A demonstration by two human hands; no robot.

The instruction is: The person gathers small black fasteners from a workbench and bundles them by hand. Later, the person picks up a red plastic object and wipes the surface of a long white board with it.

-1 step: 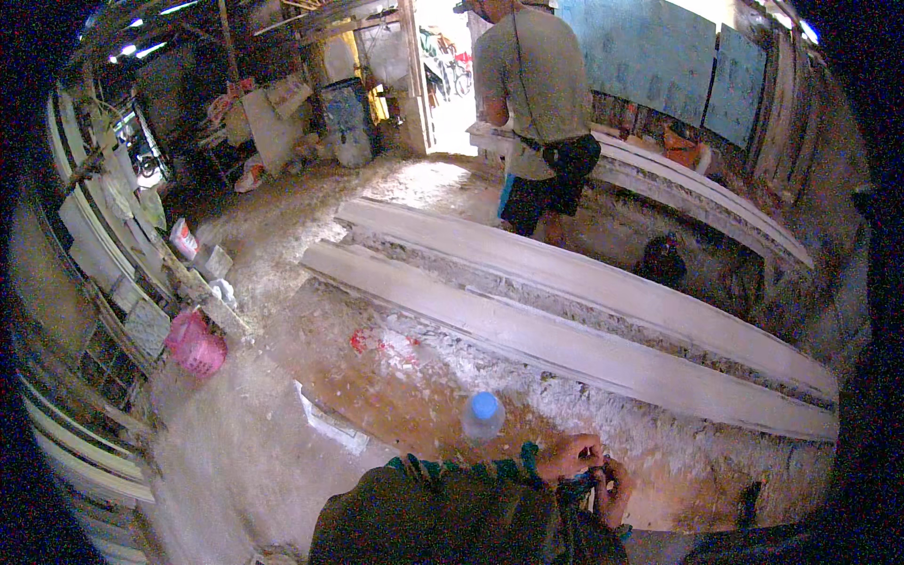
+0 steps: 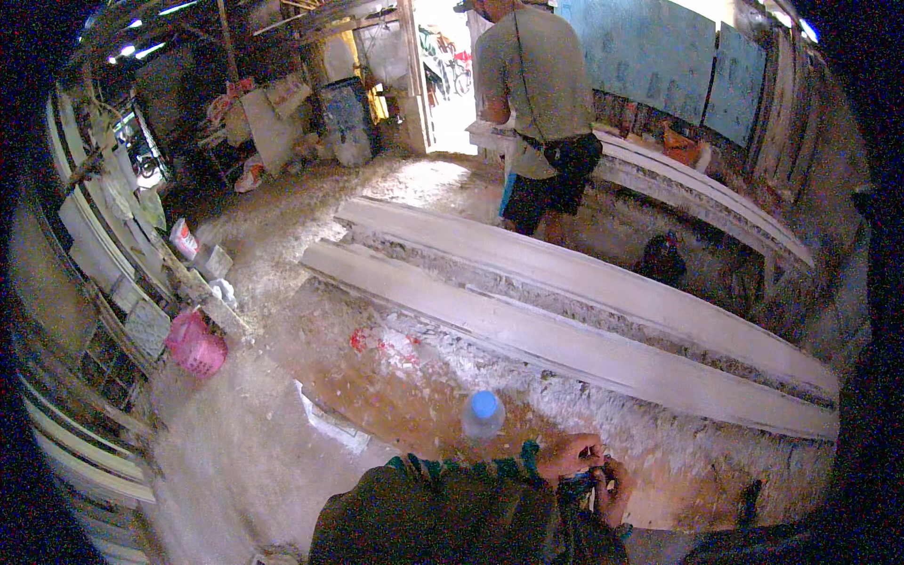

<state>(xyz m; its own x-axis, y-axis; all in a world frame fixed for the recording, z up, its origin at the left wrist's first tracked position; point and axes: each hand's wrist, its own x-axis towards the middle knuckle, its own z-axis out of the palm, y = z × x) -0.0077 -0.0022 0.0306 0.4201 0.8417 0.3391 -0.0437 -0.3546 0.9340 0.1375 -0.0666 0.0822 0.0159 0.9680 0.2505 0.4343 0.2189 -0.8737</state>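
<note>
My left hand (image 2: 569,456) and my right hand (image 2: 615,489) are close together at the lower middle, in front of my body. The fingers of both are bent and pinched around something small and dark, which I cannot make out. A dark sleeve with a teal, ruffled edge (image 2: 530,460) covers my left arm up to the wrist. Just left of my hands stands a clear bottle with a blue cap (image 2: 484,406), upright and apart from them. Beyond lie two long, pale, board-like mouldings (image 2: 527,325), side by side and slanting across the view.
Another person (image 2: 537,80) stands with their back partly turned at a long workbench (image 2: 697,182). A pink bucket (image 2: 196,345) is on the floor at left, beside leaning boards. A blue drum (image 2: 347,118) stands near the bright doorway (image 2: 446,85). White powder and red scraps (image 2: 400,348) lie near the mouldings.
The other person has shifted slightly to the right at the bench. My two hands stay together in nearly the same place, and the bottle has not moved.
</note>
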